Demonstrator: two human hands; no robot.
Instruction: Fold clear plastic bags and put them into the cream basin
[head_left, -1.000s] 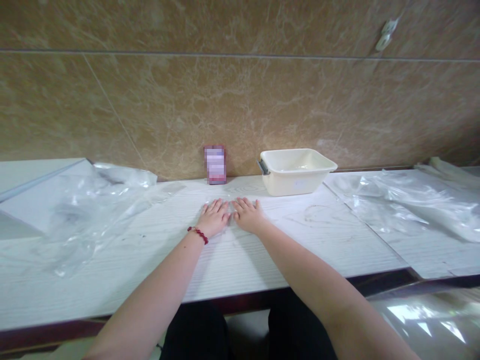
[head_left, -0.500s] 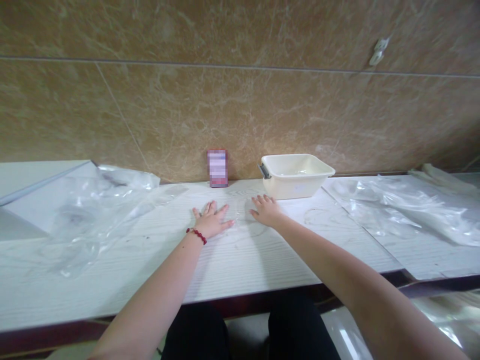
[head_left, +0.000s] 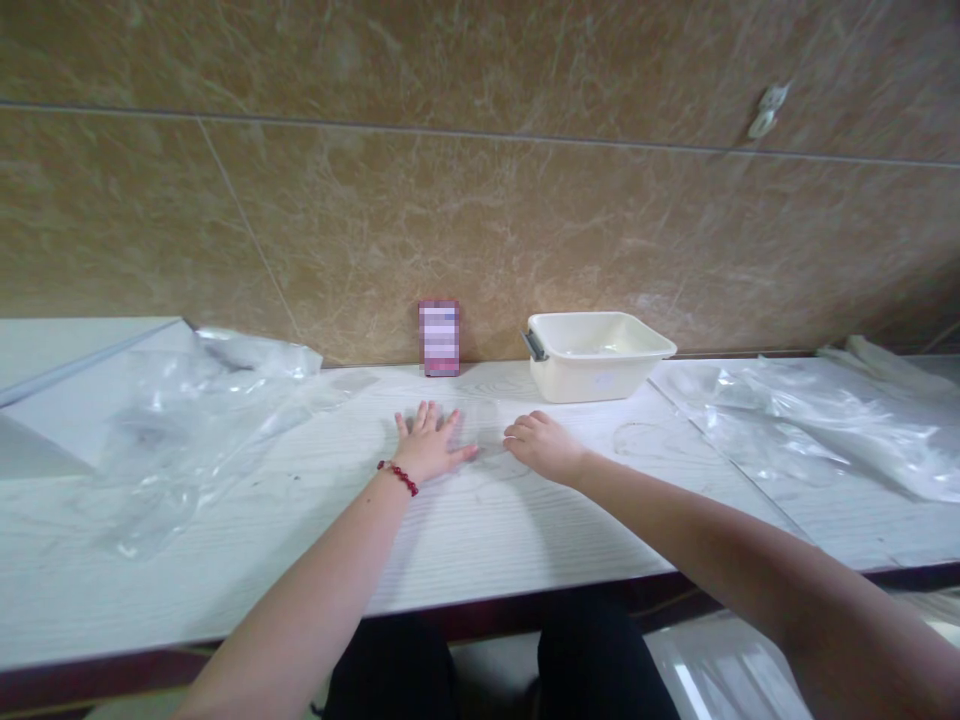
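Observation:
My left hand [head_left: 426,445] lies flat on the white wood-grain table [head_left: 465,540], fingers spread, a red bead bracelet [head_left: 399,477] round its wrist. Between the two hands a faint, clear plastic piece [head_left: 484,425] shows against the tabletop; its outline is hard to make out. My right hand [head_left: 546,447] has its fingers drawn together, thumb near the fingertips, at the right edge of this piece. Just behind the right hand stands a cream plastic basin [head_left: 592,378] with a grey handle on its left end.
A phone-like device [head_left: 440,340], its screen pixelated, leans on the marbled wall [head_left: 375,230]. Clear plastic bags [head_left: 225,400] lie at left beside a white box [head_left: 82,420]; more plastic bags [head_left: 817,420] lie at right. Below the table edge is a clear container [head_left: 727,670].
My right hand has gone from spread and flat to fingers drawn together, moving slightly right and nearer to me. My left hand stays flat and spread.

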